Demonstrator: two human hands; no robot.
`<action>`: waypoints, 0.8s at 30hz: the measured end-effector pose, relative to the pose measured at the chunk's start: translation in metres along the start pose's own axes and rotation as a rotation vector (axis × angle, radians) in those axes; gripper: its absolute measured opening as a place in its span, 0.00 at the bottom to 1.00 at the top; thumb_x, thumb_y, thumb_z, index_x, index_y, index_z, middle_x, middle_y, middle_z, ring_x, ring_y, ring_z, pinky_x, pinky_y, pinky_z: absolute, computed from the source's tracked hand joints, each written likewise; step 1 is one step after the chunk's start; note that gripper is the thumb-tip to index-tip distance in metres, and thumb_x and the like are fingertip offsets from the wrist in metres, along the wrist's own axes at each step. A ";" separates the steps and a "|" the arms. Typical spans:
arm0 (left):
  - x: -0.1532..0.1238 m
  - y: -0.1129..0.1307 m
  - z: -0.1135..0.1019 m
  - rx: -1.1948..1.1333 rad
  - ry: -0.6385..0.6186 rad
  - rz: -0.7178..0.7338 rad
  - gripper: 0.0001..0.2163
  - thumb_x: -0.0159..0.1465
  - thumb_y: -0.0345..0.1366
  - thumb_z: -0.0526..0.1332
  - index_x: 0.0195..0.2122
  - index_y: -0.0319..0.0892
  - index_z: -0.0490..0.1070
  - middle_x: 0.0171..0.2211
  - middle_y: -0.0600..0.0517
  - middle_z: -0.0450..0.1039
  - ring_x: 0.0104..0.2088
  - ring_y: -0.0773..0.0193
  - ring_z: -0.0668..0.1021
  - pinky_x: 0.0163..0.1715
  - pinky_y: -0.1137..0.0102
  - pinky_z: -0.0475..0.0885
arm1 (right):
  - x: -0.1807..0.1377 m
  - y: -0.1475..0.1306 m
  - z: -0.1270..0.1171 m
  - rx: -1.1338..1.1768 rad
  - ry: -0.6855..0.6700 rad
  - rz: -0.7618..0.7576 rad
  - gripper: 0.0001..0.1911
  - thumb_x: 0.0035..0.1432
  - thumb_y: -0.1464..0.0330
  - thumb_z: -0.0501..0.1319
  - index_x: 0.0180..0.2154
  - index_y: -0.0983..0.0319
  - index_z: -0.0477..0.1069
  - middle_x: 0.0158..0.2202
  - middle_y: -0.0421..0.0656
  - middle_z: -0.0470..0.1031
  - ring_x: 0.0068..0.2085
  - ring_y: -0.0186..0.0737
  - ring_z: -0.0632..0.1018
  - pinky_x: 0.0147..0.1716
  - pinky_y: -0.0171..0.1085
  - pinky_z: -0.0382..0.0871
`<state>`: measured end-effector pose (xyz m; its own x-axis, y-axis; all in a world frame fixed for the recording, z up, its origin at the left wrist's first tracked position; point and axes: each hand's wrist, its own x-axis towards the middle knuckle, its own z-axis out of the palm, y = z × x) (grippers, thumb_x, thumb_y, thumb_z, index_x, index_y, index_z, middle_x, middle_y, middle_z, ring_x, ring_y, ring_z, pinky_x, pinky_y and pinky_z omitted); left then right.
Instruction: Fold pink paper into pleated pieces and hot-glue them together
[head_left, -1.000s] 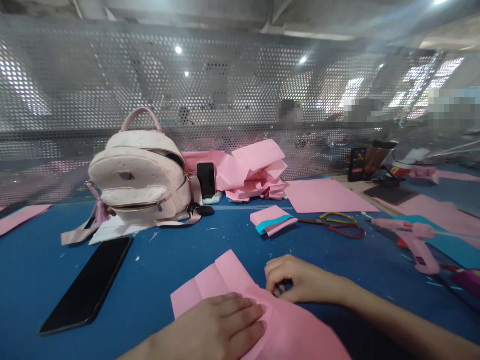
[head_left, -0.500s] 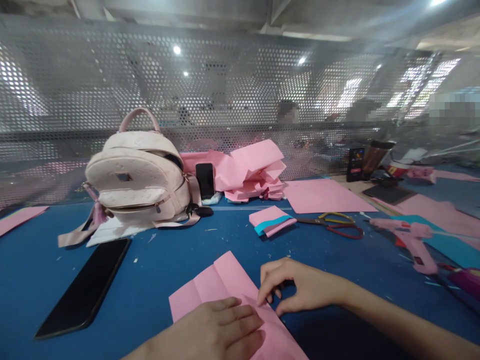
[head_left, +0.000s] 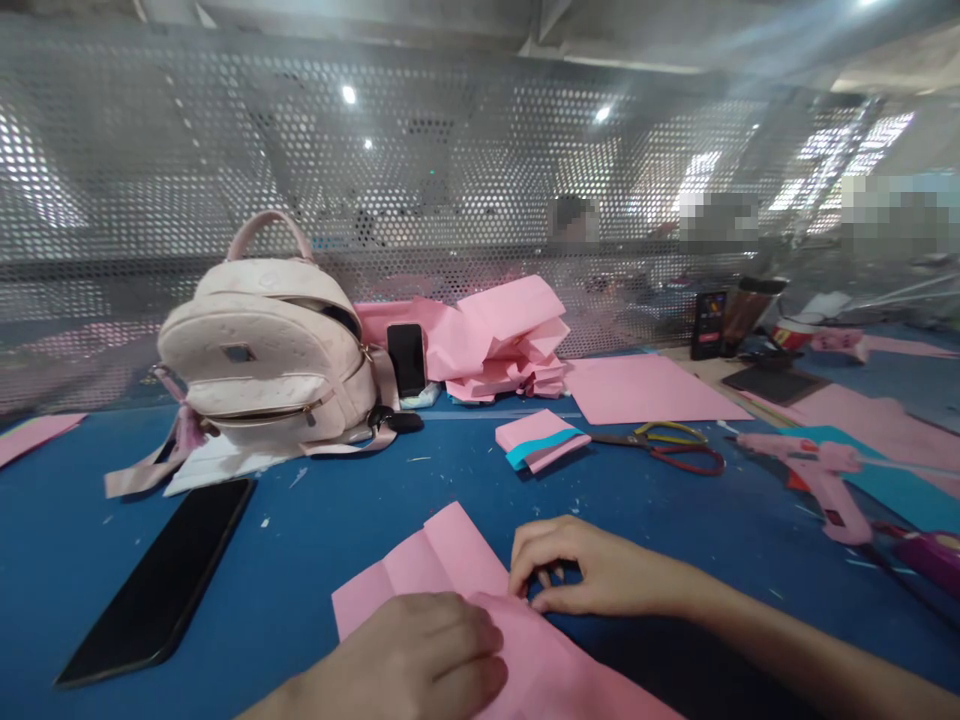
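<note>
A creased sheet of pink paper (head_left: pixel 407 568) lies at the bottom middle of the head view, with folds across its far part. My left hand (head_left: pixel 420 645) rests over it with bent fingers, closed on the paper; the fingertips are partly hidden. At the sheet's right edge is my right hand (head_left: pixel 581 565), its thumb and fingertips closing on the border of the paper. Beyond both hands sits a small folded pink paper piece with a blue band (head_left: pixel 541 440). Scissors (head_left: pixel 667 447) with yellow and red handles lie beside it.
A pale backpack (head_left: pixel 266 350) stands at the back left, behind a large black phone (head_left: pixel 161 580). Crumpled pink paper (head_left: pixel 510 335) and a flat pink sheet (head_left: pixel 652 390) lie near the perforated screen (head_left: pixel 465 150). A pink glue gun (head_left: pixel 821 475) is at right.
My left hand's fingers have curled from lying flat, and the near part of the pink sheet has lifted and spread to the right. My right hand's thumb has come nearer its fingertips.
</note>
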<state>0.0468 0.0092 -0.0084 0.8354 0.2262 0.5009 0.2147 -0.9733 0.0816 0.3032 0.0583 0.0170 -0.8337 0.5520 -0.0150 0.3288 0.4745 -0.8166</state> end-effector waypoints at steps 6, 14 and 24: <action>0.011 -0.004 -0.002 -0.253 0.050 -0.612 0.14 0.57 0.31 0.70 0.41 0.44 0.68 0.41 0.53 0.75 0.40 0.61 0.76 0.39 0.68 0.71 | 0.003 0.003 0.006 -0.031 0.123 0.063 0.10 0.58 0.74 0.61 0.41 0.60 0.76 0.38 0.41 0.75 0.34 0.33 0.73 0.33 0.31 0.67; 0.017 -0.006 0.008 -0.265 -0.006 -0.593 0.08 0.60 0.23 0.64 0.34 0.44 0.72 0.34 0.56 0.75 0.36 0.64 0.76 0.37 0.70 0.66 | 0.007 -0.002 0.016 0.264 0.245 0.332 0.06 0.61 0.67 0.58 0.39 0.63 0.69 0.25 0.38 0.73 0.23 0.33 0.75 0.23 0.30 0.69; 0.010 -0.014 -0.002 -0.245 -0.067 -0.559 0.06 0.65 0.27 0.61 0.35 0.46 0.73 0.35 0.57 0.76 0.36 0.68 0.76 0.34 0.75 0.64 | 0.005 -0.007 0.011 0.343 0.111 0.308 0.06 0.54 0.71 0.62 0.37 0.63 0.72 0.27 0.39 0.75 0.28 0.34 0.77 0.26 0.30 0.71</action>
<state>0.0511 0.0246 -0.0026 0.6613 0.6995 0.2708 0.5138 -0.6855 0.5159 0.2915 0.0501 0.0165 -0.6614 0.7106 -0.2399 0.3724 0.0335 -0.9275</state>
